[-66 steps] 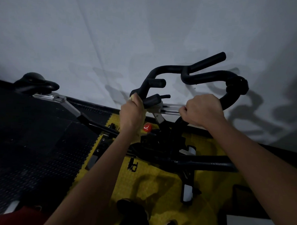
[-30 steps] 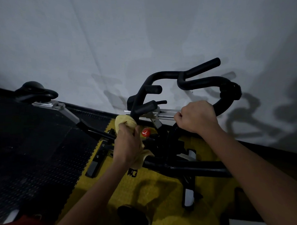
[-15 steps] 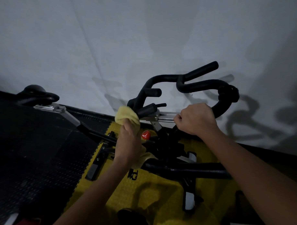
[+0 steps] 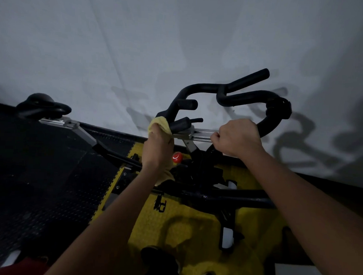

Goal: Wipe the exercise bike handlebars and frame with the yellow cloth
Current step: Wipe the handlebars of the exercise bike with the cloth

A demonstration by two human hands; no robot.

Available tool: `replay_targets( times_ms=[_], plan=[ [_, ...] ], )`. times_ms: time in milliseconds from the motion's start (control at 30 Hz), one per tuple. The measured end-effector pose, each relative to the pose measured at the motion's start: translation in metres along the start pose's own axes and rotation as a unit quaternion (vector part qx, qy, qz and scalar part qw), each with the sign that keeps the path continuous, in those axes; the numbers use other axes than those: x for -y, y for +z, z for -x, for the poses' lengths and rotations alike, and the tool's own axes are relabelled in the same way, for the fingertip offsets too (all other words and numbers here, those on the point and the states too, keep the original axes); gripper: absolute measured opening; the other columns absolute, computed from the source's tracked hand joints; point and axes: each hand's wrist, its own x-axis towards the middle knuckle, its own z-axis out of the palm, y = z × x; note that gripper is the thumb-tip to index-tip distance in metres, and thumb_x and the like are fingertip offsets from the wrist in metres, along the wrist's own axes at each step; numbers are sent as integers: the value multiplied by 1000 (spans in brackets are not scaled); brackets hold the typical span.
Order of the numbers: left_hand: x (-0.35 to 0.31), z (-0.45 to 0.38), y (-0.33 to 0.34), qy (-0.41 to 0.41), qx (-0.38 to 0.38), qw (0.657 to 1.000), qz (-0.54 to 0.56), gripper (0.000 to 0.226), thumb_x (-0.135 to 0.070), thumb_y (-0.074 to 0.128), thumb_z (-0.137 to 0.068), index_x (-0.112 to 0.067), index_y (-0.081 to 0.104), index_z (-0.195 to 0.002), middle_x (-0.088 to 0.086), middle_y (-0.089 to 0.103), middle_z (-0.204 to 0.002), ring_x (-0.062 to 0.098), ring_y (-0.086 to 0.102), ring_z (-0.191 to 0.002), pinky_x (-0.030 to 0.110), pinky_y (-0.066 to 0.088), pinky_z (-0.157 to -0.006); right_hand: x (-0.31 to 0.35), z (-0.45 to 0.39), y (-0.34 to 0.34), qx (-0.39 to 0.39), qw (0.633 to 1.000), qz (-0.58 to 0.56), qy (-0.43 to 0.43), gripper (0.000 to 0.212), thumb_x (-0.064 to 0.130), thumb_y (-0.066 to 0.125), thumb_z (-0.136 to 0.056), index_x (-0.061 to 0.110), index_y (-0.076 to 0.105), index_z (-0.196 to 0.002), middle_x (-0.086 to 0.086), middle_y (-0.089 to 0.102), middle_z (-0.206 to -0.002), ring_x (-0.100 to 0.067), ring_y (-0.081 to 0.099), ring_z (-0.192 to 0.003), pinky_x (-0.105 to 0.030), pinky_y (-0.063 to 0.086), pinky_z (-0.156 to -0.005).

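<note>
So the soft yellow cloth (image 4: pixel 158 125) is bunched up in the left hand (image 4: pixel 158 145), which is fisted tight around it and pressing it against the lower left end of the black padded handlebars (image 4: pixel 211 89), right where the bar bends down near the two short stubby grips. A tail of the cloth hangs out below the wrist, down by the black bike frame tube (image 4: pixel 226 197).

The right hand (image 4: pixel 239 138) is also curled shut, gripping the bike just right of the silver slider rail (image 4: pixel 199 135), at the bottom of the curved right side of the handlebars. So the cloth is only in the left hand; the right one sits well apart from it with the rail in between.

Small red round knob (image 4: pixel 177 157) sits just beside the left wrist, a bit lower. Black saddle (image 4: pixel 42 107) is way off to the left. The bike stands on a yellow textured floor mat (image 4: pixel 193 230) next to black rubber flooring (image 4: pixel 41 184), with a white wall (image 4: pixel 179 44) behind. Lighting is pretty dim.
</note>
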Motion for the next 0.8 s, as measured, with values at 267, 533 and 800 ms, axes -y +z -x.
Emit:
replay_targets(
  times_ms=[267,533,800],
  plan=[
    [29,68,-13,-110,76,987,85,34,-41,59,-97,-14,42,-110,-2,57,-84,11,56,-66,24,37,-48,-1,-1,1,5,1000,-15,3,60,41,22,-98,12,61,-63,-2,55,-59,-18,49,-51,-25,37,-53],
    [0,7,-8,-7,32,999,5,27,-4,57,-89,-9,42,-112,-5,50,-81,9,46,-61,17,27,-47,0,-2,1,1,1000,-9,0,59,42,23,-98,13,59,-62,-1,55,-60,-17,47,-51,-25,33,-51],
    [-10,-35,17,121,-31,990,-67,56,14,54,-77,-8,37,-126,16,44,-118,29,49,-95,36,45,-68,0,-2,0,-1,1000,-12,2,58,41,23,-98,13,60,-64,-1,54,-60,-17,45,-50,-24,32,-49]
  ],
)
